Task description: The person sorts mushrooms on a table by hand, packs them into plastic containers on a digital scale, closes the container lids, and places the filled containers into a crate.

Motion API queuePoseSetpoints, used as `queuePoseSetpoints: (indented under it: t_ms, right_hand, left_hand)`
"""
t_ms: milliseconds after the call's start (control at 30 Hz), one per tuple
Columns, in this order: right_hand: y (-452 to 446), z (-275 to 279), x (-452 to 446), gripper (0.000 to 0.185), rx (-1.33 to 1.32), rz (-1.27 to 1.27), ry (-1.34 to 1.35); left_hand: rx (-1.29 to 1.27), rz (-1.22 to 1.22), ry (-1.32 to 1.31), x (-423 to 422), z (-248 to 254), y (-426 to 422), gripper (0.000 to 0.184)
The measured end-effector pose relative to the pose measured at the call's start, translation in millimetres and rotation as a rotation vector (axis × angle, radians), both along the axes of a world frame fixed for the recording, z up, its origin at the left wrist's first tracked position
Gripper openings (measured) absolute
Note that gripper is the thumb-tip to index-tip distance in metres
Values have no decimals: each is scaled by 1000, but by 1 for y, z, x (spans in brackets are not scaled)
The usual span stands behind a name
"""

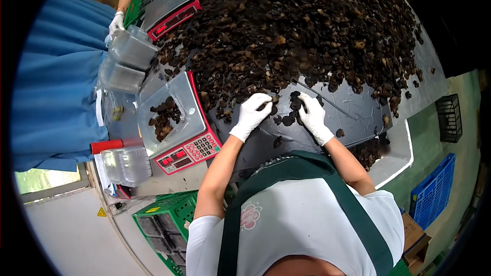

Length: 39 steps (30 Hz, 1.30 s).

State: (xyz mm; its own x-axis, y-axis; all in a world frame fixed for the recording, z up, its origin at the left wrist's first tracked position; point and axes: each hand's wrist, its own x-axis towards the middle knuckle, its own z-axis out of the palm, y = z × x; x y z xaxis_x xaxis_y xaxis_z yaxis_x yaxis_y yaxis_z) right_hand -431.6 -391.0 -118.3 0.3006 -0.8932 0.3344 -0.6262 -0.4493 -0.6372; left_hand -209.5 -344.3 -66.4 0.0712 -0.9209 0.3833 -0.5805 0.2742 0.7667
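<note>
My left hand [253, 115], in a white glove, is closed at the near edge of a large heap of dark dried fungus [286, 36], its fingertips pinched on a small brownish piece. To its right, my right hand [313, 117], also gloved, has its fingers on a small cluster of black pieces [295, 103]. Several loose dark pieces [288, 120] lie on the grey table surface between the hands. On the left, a red-framed scale [192, 152] bears a clear plastic tray with some fungus pieces [165, 117] in it.
Stacked clear plastic containers [126, 166] stand left of the scale. A second scale [171, 13] is at the upper left, beside a co-worker's gloved hand [117, 23] at more containers [130, 48]. A dark rod [327, 99] lies near my right hand. A white bin [401, 158] is at the right.
</note>
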Motion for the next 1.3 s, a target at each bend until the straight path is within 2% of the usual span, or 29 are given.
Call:
queuePoseSetpoints:
  t_ms: [133,300,367,433,467,533,633,667,800,833,967,1033,1067,1100,1133,1167,1200,1233,1300]
  right_hand:
    - [1,4,0,33,34,2,-1]
    - [-1,9,-2,36,143,3,-67]
    - [-3,23,-3,42,319,-2,-136]
    - [-6,30,-4,45,283,36,-70]
    - [-8,30,-2,45,285,37,-71]
    - [-16,32,6,48,34,152,36]
    - [-19,31,15,51,118,325,123]
    - [-18,27,14,52,97,387,207]
    - [-7,35,0,56,63,416,296]
    - [-4,43,-6,58,113,433,303]
    - [16,50,-25,64,172,457,333]
    - [28,52,-31,65,177,461,367]
    - [32,50,-33,69,186,435,347]
    - [34,48,-34,73,195,411,326]
    - [33,51,-31,73,193,414,326]
    - [31,57,-26,82,265,336,332]
    - [30,61,-22,91,336,259,338]
    - [28,61,-17,91,335,261,338]
    - [20,61,-5,106,318,274,373]
  left_hand:
    - [-80,182,12,33,42,9,15]
    - [-224,426,-203,108,111,33,15]
    - [-349,532,-325,152,118,45,15]
    - [-363,608,-384,186,124,59,17]
    - [-317,597,-412,200,123,65,17]
    - [-212,521,-468,221,114,76,16]
    - [157,513,-744,226,96,90,24]
    - [199,504,-748,227,96,93,33]
    - [325,501,-790,207,128,91,42]
    - [283,515,-823,200,136,90,45]
    - [293,724,-1003,167,163,84,46]
    - [-88,662,-897,148,157,81,33]
    - [-170,562,-609,132,150,77,19]
    - [-166,493,-462,108,141,75,11]
    - [-89,398,-424,82,131,76,8]
    - [27,283,-331,56,119,77,11]
    - [58,151,-344,36,100,79,17]
    - [247,71,-237,13,82,85,28]
    - [536,-22,-242,-21,47,92,37]
